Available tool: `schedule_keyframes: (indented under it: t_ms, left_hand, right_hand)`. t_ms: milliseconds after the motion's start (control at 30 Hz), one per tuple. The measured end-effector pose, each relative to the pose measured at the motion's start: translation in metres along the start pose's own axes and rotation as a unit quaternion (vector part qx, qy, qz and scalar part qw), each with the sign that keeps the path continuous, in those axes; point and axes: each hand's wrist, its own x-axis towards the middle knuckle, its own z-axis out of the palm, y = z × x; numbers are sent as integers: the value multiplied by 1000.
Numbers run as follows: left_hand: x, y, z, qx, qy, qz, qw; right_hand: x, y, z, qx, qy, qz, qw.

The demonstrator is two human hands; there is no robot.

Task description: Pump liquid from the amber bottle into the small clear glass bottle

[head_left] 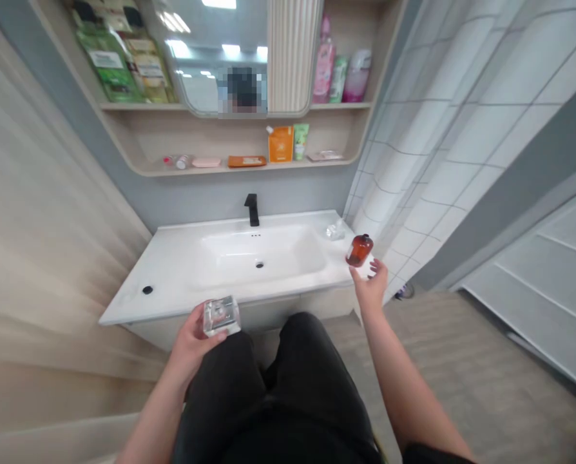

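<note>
Gripping one clear square box (221,316) firmly in the left hand (195,335), with thumb along the near edge, in front of the vanity and over the left thigh. Spreading thumb and fingers of the right hand (372,283) well apart beside one amber bottle (360,250) at the right end of the counter; cannot tell whether touching it. Counting one clear crumpled-looking item (335,231) just behind the bottle and one round black spot (147,290) at the counter's left end. Counting three bottles on the upper right shelf: pink (323,74), green-and-white (338,80), purple-and-white (358,77). At upper left, seeing at least two large pump-type bottles, one green (109,64) and one yellow (147,64). On the lower shelf, finding one orange pouch (281,144), one green tube (300,142), one flat orange pack (247,162) and one pink case (206,162). Below, looking onto a glossy white counter (143,258) with one sunken basin (230,258), one drain (259,265) and one black faucet (252,210). Around it, facing a grey wall (196,196), with a pale curtain (51,212) at left, white tiles (418,167) at right and wood-look flooring (437,348) underfoot
</note>
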Motion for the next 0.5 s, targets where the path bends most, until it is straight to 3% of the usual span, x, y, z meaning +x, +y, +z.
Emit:
schedule_keyframes:
  t_ms: [100,233,367,500]
  left_hand:
    - [11,4,-8,-1,29,6,1000]
    - [29,12,-14,-9,40,19,999]
    - [50,20,-12,-3,47,41,998]
    - [76,25,-12,-4,37,55,998]
  right_hand:
    - [49,24,14,-23,-4,9,1000]
    - [89,37,38,36,-36,108,993]
    - [99,40,45,51,-75,158,983]
    - [88,28,56,21,-86,113,990]
